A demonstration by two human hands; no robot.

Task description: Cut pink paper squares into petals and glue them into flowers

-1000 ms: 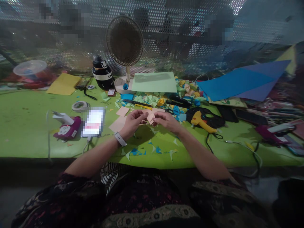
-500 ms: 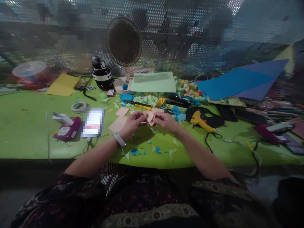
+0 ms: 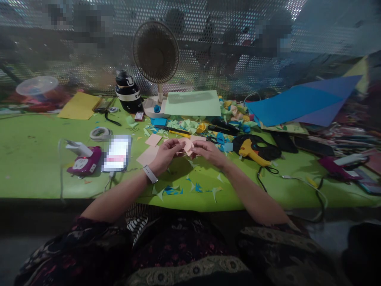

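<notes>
Both my hands meet over the green table [image 3: 202,200], pinching one small piece of pale pink paper [image 3: 187,147] between them. My left hand [image 3: 168,154], a pale band on its wrist, grips the paper's left side with thumb and fingers. On the right side, my right hand [image 3: 210,152] closes its fingertips on the same paper, which looks curved or folded. A pink paper square [image 3: 153,139] and a larger pink sheet [image 3: 146,156] lie beside my left hand. Green and blue paper scraps [image 3: 173,190] are scattered below my hands.
Beyond my hands lie scissors [image 3: 212,139], a black stapler-like tool [image 3: 223,127] and heaped paper pieces [image 3: 192,126]. A yellow glue gun [image 3: 253,153] rests to the right. A lit phone [image 3: 116,154], tape roll [image 3: 100,134], fan [image 3: 156,52] and black bottle [image 3: 128,93] stand leftward.
The pink paper has shifted slightly between my fingertips, its curved face turned a little. Both hands stay in nearly the same place, still gripping it.
</notes>
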